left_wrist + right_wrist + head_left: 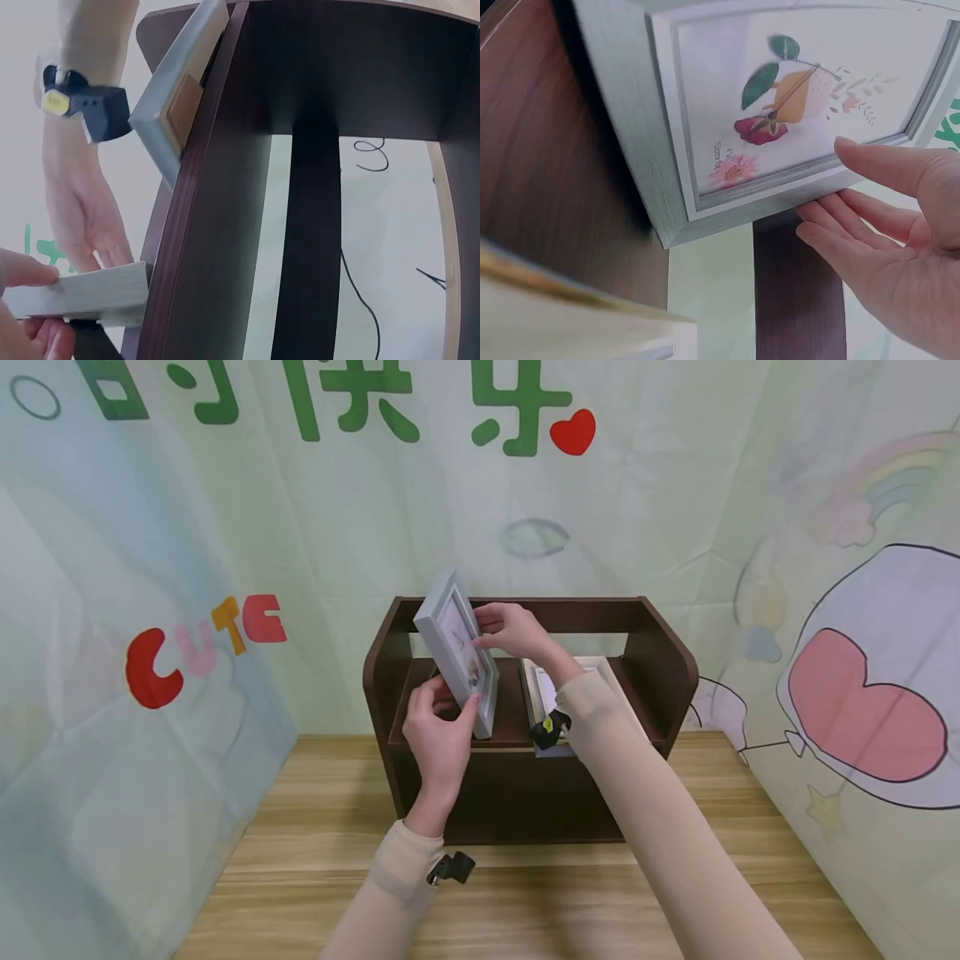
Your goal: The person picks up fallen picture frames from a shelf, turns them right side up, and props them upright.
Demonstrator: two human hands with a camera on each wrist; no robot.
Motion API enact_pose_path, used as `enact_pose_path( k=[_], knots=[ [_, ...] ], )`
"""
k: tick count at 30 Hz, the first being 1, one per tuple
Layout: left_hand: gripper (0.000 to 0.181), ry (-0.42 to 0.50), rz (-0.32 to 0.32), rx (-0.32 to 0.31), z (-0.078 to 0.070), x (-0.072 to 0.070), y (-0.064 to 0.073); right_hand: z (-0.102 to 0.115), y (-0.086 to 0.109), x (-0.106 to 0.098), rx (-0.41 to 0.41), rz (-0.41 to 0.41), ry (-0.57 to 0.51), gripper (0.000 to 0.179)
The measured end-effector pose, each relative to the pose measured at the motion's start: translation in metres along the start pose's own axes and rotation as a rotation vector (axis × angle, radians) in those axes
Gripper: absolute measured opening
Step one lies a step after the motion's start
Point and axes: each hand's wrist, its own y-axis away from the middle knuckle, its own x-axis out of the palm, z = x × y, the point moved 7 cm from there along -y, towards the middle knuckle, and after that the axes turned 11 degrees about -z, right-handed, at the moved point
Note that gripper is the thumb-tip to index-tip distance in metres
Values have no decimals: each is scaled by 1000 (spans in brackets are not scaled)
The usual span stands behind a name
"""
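A grey-white picture frame with pressed flowers behind its glass stands tilted on the left part of the dark brown shelf. My left hand grips its lower near edge, thumb on one side and fingers on the other. At the frame's far upper edge, my right hand pinches the border. The right wrist view shows the thumb of the right hand by the glass and its fingertips behind the border of the picture frame. In the left wrist view, the held picture frame appears edge-on.
Other frames lie stacked on the shelf's right part, under my right forearm. One of these frames juts past the shelf's front edge in the left wrist view. The unit stands on a wood-grain table before a printed cloth backdrop.
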Motion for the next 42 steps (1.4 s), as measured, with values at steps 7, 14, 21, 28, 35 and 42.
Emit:
enact_pose_path(
  k=[7,14,21,28,35,42],
  knots=[
    [36,36,11,-20,5,-9,-13,-4,2,-8,28,-23,46,55],
    [34,41,59,-44,15,-13,-24,-11,7,-14,89,-22,39,55],
    [36,51,104,-89,18,-13,-34,-18,13,-20,116,-24,-7,57],
    [40,66,96,-122,27,-12,-38,-19,22,-29,115,-52,13,54],
    [40,36,57,-117,27,-14,-36,-23,32,-35,186,-73,24,49],
    [39,-24,-4,-76,28,-17,-30,-23,42,-36,182,-82,87,46]
  ],
)
